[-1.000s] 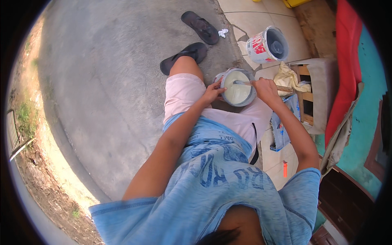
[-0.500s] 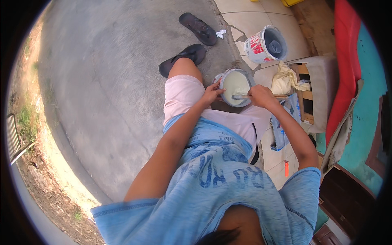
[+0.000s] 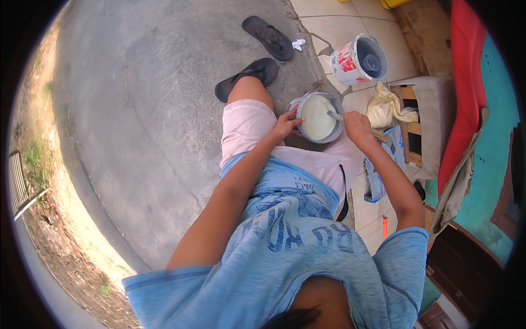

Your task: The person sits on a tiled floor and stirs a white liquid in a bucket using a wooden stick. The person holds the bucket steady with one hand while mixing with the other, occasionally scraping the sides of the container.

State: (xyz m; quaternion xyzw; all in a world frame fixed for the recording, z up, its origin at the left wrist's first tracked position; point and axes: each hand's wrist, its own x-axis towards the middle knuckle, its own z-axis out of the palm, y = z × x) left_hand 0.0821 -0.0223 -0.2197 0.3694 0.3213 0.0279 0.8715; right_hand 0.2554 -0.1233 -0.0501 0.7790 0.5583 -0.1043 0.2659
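Flat grey-tipped wooden stick (image 3: pixel 335 115) shifts far-right, right hand (image 3: pixel 357 126) gripping it; left hand (image 3: pixel 286 124) clasps round grey-rimmed plastic bucket (image 3: pixel 334 132), apparently steadying it.

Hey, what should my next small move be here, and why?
I'd probably sweep the flat tool toward the left side of the bucket: its tip is in or just over the pale liquid, nearer the right side. Your right hand grips it, and your left hand holds the bucket's rim.
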